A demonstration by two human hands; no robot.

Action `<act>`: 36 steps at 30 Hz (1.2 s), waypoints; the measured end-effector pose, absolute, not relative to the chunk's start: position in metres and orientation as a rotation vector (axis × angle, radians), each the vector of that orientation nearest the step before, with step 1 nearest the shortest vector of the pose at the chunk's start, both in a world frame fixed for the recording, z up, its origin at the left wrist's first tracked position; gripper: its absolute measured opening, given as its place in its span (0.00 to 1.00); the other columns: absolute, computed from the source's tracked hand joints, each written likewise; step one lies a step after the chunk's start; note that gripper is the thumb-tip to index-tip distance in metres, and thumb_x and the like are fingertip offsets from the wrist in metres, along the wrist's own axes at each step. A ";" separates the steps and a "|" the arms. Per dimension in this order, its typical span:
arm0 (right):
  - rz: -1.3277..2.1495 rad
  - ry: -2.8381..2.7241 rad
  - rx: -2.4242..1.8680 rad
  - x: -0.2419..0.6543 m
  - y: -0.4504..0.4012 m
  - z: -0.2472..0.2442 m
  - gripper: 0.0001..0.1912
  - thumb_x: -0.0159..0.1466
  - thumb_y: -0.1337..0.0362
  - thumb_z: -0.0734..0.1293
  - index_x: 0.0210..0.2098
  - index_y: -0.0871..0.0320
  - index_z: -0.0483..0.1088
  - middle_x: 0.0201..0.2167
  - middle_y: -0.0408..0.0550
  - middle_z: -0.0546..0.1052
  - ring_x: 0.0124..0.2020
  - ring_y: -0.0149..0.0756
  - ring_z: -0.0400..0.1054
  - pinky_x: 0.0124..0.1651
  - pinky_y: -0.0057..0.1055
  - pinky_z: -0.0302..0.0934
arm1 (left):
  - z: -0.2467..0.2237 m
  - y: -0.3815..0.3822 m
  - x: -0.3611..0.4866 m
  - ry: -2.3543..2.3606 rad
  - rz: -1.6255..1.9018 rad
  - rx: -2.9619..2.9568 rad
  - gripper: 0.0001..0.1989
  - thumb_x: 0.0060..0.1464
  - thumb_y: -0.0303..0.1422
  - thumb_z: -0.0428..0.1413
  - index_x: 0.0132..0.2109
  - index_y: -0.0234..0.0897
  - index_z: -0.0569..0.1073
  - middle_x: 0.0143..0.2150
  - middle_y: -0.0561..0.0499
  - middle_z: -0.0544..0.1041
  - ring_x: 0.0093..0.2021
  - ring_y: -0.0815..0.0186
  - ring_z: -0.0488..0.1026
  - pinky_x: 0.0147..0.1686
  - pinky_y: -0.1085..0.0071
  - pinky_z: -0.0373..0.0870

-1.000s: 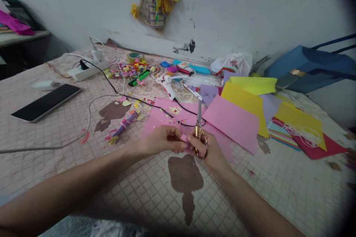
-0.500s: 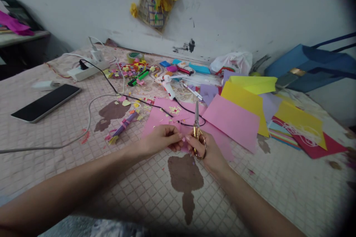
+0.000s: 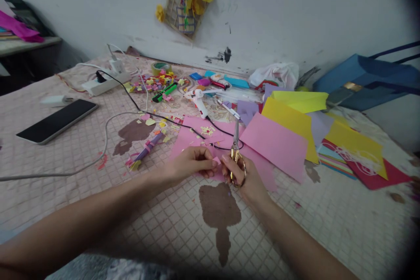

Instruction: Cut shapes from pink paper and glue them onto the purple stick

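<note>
My left hand point(image 3: 198, 162) pinches a small piece of pink paper point(image 3: 216, 160) between thumb and fingers. Close beside it, my right hand point(image 3: 241, 173) is closed around the gold handles of a pair of scissors point(image 3: 235, 140), whose blades point away from me and look closed. Both hands are over a pink paper sheet point(image 3: 187, 133) lying on the table. On that sheet are pale yellow paper scraps point(image 3: 207, 130) and a black cord. A white glue gun point(image 3: 199, 104) rests just behind the sheet.
Coloured paper sheets point(image 3: 278, 140) are piled on the right, near a blue bag point(image 3: 364, 81). At left are a phone point(image 3: 57, 121), a white power strip point(image 3: 105, 83) and trailing cables. A purple paper roll point(image 3: 146, 151) and a green cutter point(image 3: 165, 92) lie left of the sheet.
My hands have parted slightly, and more of the small pink piece shows at my left fingertips. The scissors stay in my right hand. The view has shifted a little.
</note>
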State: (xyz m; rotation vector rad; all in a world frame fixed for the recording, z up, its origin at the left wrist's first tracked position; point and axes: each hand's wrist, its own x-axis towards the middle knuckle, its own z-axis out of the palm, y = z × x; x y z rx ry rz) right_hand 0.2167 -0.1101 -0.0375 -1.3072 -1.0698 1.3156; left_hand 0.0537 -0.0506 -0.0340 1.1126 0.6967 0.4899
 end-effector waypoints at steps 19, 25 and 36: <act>1.236 -1.156 -1.309 0.217 -0.109 -0.049 0.13 0.59 0.57 0.66 0.25 0.58 0.62 0.16 0.37 0.65 0.16 0.23 0.57 0.19 0.21 0.50 | -0.032 -0.052 0.058 0.705 0.469 1.134 0.17 0.46 0.41 0.61 0.29 0.30 0.68 0.25 0.53 0.73 0.23 0.73 0.70 0.28 0.74 0.67; 1.200 -1.196 -1.322 0.217 -0.108 -0.046 0.12 0.60 0.58 0.65 0.25 0.58 0.62 0.16 0.37 0.65 0.17 0.23 0.56 0.20 0.22 0.51 | -0.032 -0.054 0.059 0.753 0.515 1.091 0.16 0.46 0.40 0.61 0.29 0.30 0.69 0.24 0.53 0.73 0.23 0.74 0.70 0.27 0.76 0.66; 1.278 -1.210 -1.345 0.217 -0.110 -0.045 0.16 0.60 0.52 0.64 0.27 0.58 0.61 0.16 0.36 0.62 0.17 0.24 0.55 0.19 0.22 0.48 | -0.030 -0.045 0.054 0.698 0.700 1.029 0.12 0.48 0.35 0.61 0.30 0.30 0.69 0.27 0.50 0.75 0.27 0.72 0.71 0.32 0.73 0.67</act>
